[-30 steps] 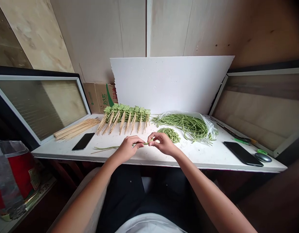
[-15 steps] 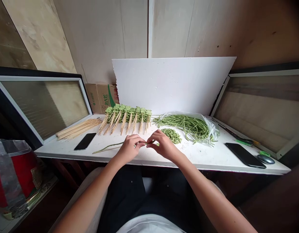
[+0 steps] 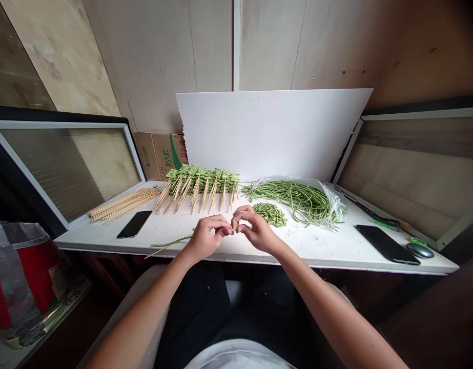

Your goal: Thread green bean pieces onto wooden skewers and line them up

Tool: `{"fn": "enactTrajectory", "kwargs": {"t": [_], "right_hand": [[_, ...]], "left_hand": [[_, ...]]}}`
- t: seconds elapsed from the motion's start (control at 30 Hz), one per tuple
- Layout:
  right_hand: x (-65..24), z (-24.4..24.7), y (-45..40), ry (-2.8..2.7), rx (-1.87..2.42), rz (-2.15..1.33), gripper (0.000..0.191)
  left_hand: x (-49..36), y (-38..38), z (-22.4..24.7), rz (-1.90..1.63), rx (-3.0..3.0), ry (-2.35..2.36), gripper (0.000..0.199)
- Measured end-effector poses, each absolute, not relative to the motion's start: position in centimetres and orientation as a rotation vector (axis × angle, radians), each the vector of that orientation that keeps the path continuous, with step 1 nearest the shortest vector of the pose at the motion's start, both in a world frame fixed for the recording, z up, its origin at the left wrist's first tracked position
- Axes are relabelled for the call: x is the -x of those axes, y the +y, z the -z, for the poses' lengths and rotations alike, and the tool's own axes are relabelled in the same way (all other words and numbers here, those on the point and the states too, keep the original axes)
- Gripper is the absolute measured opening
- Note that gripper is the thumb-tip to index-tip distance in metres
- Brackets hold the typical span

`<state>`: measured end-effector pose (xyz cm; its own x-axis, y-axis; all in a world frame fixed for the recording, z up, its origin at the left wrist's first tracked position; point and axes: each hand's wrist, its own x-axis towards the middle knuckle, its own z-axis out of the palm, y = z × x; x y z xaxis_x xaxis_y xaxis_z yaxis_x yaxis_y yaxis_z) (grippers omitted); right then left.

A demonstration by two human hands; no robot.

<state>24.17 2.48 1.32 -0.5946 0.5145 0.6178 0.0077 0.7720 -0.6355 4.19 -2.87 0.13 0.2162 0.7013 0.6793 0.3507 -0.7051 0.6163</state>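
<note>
Left hand (image 3: 204, 238) and right hand (image 3: 257, 231) pinch a long green bean (image 3: 175, 239) near the front edge of the desk (image 3: 316, 253), seemingly folding it onto a bamboo skewer (image 3: 157, 251); the next fold needs a firm pinch further along.

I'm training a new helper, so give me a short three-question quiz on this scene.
1. What are the left hand and right hand pinching? A: a phone. B: a long bean. C: a box.
2. Which hand is nearer the bag of beans?
3. True or false: the loose skewers lie on the table.

Key: 1 B; 2 right hand; 3 true.
</note>
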Motion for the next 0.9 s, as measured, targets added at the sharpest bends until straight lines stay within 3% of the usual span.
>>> {"fn": "enactTrajectory", "kwargs": {"t": [0.2, 0.33, 0.47, 0.67, 0.9], "right_hand": [[-24.2, -1.3, 2.8, -2.062, 0.395, -0.671, 0.019], [-24.3, -2.1, 2.1, -2.092, 0.449, -0.348, 0.012], [-24.1, -2.5, 1.3, -2.089, 0.469, -0.251, 0.004], [-23.5, -2.0, 1.0, -1.965, 0.496, -0.383, 0.016], [-22.8, -1.4, 1.1, -1.859, 0.439, -0.648, 0.015]], "left_hand": [[-3.8, -2.9, -0.4, -1.513, -2.246, 1.06, 0.02], [-3.2, -2.9, -0.7, -1.64, -2.511, 1.243, 0.01], [-3.4, -3.1, -0.8, -1.738, -2.66, 1.29, 0.01], [-4.3, -3.6, -1.2, -1.665, -2.516, 1.257, 0.013], [-4.3, -4.3, -2.1, -1.542, -2.325, 1.183, 0.019]]}}
